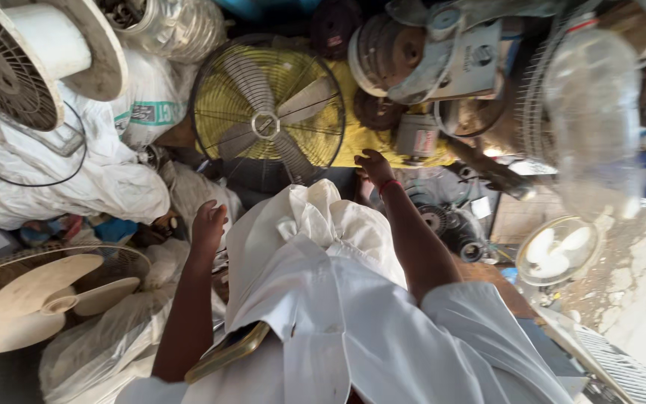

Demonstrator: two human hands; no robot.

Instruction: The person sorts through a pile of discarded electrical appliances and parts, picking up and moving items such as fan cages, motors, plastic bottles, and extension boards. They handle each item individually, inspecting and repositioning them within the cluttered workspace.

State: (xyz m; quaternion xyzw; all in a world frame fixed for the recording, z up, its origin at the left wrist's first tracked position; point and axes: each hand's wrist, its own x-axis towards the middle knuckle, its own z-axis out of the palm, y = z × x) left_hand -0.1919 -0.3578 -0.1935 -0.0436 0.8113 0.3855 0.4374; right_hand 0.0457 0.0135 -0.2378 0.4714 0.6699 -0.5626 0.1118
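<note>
Piled fan parts surround a yellow-backed caged fan (267,112) at twelve o'clock, flanked by the loosely curled, empty left hand (208,224) and right hand (374,166).

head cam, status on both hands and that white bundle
Left hand open, beside white bundle. Right hand open, reaching toward yellow fan. Fans and bags crowd around.

Standing upright amid the clutter: a round metal fan (267,112) with a dark wire cage, grey blades and a yellow backdrop showing through the grille, facing the camera. Lying just below it: a white cloth bundle (315,224), knotted at the top, bulging and creased, sitting between both arms, its knot pointing toward the fan.
</note>
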